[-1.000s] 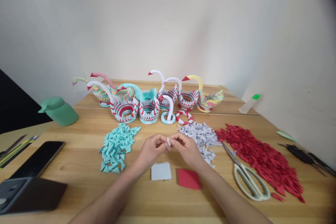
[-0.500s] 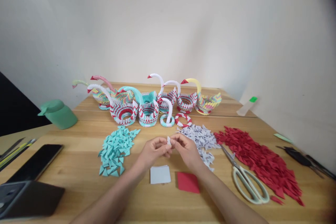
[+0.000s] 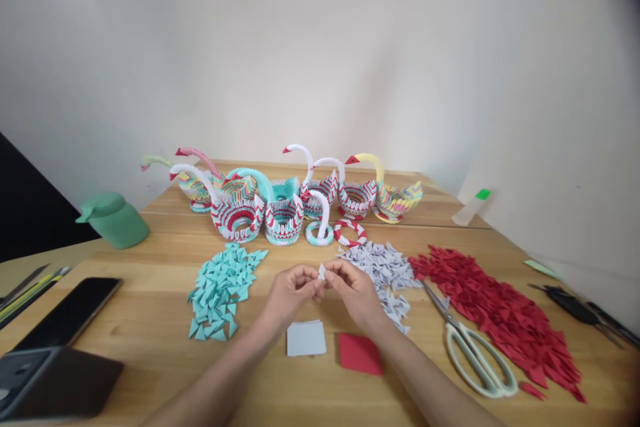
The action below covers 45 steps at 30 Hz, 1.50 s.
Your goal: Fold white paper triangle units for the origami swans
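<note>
Between my fingertips is a small folded white paper piece [image 3: 321, 271], its pointed end up. My left hand [image 3: 295, 290] pinches it from the left, and my right hand [image 3: 353, 287] pinches it from the other side. Below the hands lie a stack of white paper slips [image 3: 306, 338] and a stack of red paper slips [image 3: 360, 353]. Just beyond my right hand spreads a pile of white folded triangles [image 3: 383, 263]. A pile of turquoise folded triangles [image 3: 225, 293] lies left of my left hand.
Several folded-paper swans [image 3: 237, 217] stand at the back, with a red-and-white paper ring [image 3: 350, 233] before them. Right are scissors [image 3: 475, 353] and a red triangle pile [image 3: 500, 313]. Left are a phone [image 3: 70, 313], a dark box [image 3: 60, 383] and a green jug [image 3: 115, 220].
The white paper piece has turned slightly and shows a broader triangular face. Both hands stay together in nearly the same place; the whole view has shifted slightly downward.
</note>
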Motion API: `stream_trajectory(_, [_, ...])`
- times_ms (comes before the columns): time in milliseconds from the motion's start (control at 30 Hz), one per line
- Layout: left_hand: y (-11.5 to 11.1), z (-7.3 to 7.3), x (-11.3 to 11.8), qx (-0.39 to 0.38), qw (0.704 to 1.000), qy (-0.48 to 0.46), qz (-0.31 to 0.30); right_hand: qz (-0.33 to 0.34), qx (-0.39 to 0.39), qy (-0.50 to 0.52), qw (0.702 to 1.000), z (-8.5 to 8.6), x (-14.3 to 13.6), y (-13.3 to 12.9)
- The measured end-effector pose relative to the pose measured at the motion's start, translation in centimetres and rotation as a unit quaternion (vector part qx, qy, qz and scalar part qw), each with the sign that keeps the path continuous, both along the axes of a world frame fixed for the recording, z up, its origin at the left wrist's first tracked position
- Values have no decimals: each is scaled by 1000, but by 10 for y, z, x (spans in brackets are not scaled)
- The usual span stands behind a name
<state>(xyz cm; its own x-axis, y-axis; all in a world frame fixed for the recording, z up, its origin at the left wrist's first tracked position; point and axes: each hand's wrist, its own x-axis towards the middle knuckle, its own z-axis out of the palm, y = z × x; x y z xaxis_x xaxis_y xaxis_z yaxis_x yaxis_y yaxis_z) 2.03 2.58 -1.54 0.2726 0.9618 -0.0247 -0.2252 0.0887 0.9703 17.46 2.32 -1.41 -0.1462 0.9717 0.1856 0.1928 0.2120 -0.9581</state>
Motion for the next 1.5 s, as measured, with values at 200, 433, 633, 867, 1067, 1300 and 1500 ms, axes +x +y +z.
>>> stream_trajectory(200, [0, 3, -2, -26, 1000, -5, -3, -6, 28, -32, 999, 0, 0, 0])
stream_trajectory(433, [0, 0, -8, -84, 989, -109, -47, 31, 195, -113, 974, 0, 4, 0])
stream_trajectory(633, [-3, 3, -10, -95, 982, -144, -70, 30, 315, -129, 940, -2, 11, 3])
stream_trajectory(867, [3, -1, -10, -7, 999, -36, 14, -5, 174, -111, 978, 9, 8, 1])
stream_trajectory(1067, [1, 6, -7, 14, 999, -15, 38, 16, 163, -108, 981, 12, 9, -1])
stream_trajectory(1300, [-3, 7, -6, 23, 1000, -4, -16, -6, 171, -121, 978, 12, 8, -1])
stream_trajectory(1500, [-1, 6, -4, 0, 1000, -7, -25, -9, 104, -127, 986, 11, 6, -2])
